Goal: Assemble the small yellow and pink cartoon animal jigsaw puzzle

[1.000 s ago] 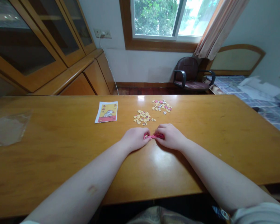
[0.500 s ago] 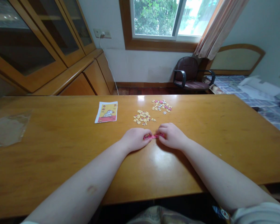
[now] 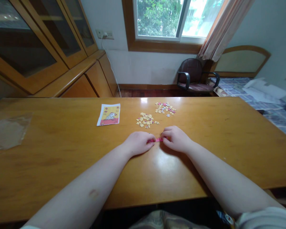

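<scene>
A narrow strip of joined pink jigsaw pieces (image 3: 159, 140) lies on the table between my hands. My left hand (image 3: 140, 142) is closed over its left end, the fingers curled and covering part of it. At the right end, my right hand (image 3: 175, 138) pinches the strip between thumb and fingers. Just beyond the hands lies a loose pile of mostly yellowish jigsaw pieces (image 3: 145, 120). Farther back and to the right is a second pile of pink, white and yellowish pieces (image 3: 165, 108). The picture card (image 3: 109, 115) with a white animal on yellow and pink rests to the left.
The wooden table (image 3: 62, 136) spans the view. A clear plastic bag (image 3: 8, 132) lies at its far left. Beyond the table stand a cabinet (image 3: 78, 82), a dark office chair (image 3: 192, 74) and a bed (image 3: 250, 92) below a window.
My right hand's fingers have shifted slightly at the strip's right end, and a little more of the pink strip shows between the hands. The piles and card have not moved.
</scene>
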The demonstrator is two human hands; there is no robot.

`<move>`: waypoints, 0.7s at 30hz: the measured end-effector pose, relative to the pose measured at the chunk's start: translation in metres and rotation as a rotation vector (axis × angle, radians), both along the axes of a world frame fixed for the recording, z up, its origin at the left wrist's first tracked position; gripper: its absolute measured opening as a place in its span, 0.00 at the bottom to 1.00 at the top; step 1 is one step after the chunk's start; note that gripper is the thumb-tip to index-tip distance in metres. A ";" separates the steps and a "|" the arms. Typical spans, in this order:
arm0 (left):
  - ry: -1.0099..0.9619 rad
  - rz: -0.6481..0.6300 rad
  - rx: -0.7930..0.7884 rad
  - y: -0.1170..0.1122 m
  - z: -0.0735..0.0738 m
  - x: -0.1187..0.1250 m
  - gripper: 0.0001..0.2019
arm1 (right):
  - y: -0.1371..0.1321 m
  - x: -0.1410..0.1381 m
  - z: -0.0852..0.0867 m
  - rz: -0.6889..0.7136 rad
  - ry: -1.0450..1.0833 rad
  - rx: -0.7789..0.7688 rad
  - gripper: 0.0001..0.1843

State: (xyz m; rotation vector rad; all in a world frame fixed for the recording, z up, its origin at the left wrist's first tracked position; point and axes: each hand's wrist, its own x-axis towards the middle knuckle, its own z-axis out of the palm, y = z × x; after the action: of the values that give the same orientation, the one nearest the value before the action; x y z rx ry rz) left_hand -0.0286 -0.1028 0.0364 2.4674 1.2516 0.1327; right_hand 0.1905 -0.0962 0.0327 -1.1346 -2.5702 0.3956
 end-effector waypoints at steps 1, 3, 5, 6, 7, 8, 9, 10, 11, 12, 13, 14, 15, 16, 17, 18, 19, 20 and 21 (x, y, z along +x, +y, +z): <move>0.002 0.001 -0.003 0.000 0.000 0.000 0.13 | 0.000 0.000 0.000 0.008 0.001 0.001 0.11; 0.005 0.005 -0.006 0.000 0.000 0.000 0.13 | 0.000 0.000 0.001 0.031 -0.004 0.001 0.11; 0.009 0.007 -0.007 0.000 0.001 0.001 0.13 | 0.000 -0.001 0.001 0.051 -0.008 -0.005 0.12; 0.012 0.007 -0.008 0.000 0.002 0.001 0.13 | 0.000 -0.001 0.000 0.059 -0.011 -0.013 0.12; 0.015 0.006 -0.008 0.000 0.002 0.001 0.13 | 0.000 -0.001 0.000 0.062 -0.011 -0.019 0.12; 0.015 0.005 -0.009 -0.001 0.002 0.001 0.13 | 0.000 -0.001 0.000 0.059 -0.009 -0.023 0.12; 0.012 0.004 -0.009 -0.001 0.003 0.000 0.13 | 0.000 -0.001 0.000 0.049 -0.005 -0.023 0.12; 0.006 0.003 -0.010 -0.001 0.003 0.000 0.13 | 0.000 -0.001 0.000 0.035 0.000 -0.019 0.11; -0.002 0.004 -0.010 -0.001 0.003 0.000 0.13 | -0.001 -0.001 0.001 0.018 0.006 -0.011 0.11; -0.008 0.010 -0.011 -0.002 0.003 0.000 0.13 | -0.001 -0.001 0.001 0.002 0.012 -0.003 0.11; -0.011 0.018 -0.013 -0.002 0.003 0.000 0.13 | 0.000 -0.001 0.001 -0.013 0.015 0.003 0.11; -0.010 0.026 -0.016 -0.002 0.004 0.000 0.13 | 0.000 -0.001 0.001 -0.027 0.015 0.008 0.10; -0.005 0.035 -0.020 -0.002 0.004 0.001 0.13 | 0.000 -0.001 0.001 -0.045 0.012 0.010 0.10; 0.003 0.046 -0.023 -0.002 0.004 0.001 0.13 | 0.001 -0.001 0.001 -0.071 0.007 0.013 0.10; 0.010 0.060 -0.026 -0.002 0.005 0.001 0.14 | 0.001 -0.001 0.001 -0.105 -0.001 0.014 0.10; 0.019 0.080 -0.026 -0.002 0.006 0.001 0.14 | 0.002 0.000 0.001 -0.141 -0.013 0.016 0.10; 0.029 0.106 -0.023 -0.002 0.007 0.001 0.15 | 0.003 0.001 0.002 -0.175 -0.030 0.015 0.10; 0.043 0.139 -0.015 -0.001 0.008 0.000 0.16 | 0.004 0.002 0.002 -0.201 -0.050 0.010 0.11; 0.058 0.172 -0.006 0.000 0.009 0.000 0.17 | 0.005 0.004 0.003 -0.216 -0.074 0.000 0.13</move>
State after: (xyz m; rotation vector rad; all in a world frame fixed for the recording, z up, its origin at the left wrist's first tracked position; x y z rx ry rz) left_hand -0.0291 -0.1032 0.0453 2.3718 1.4860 0.1027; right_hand 0.1944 -0.0917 0.0356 -1.4342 -2.4737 0.3082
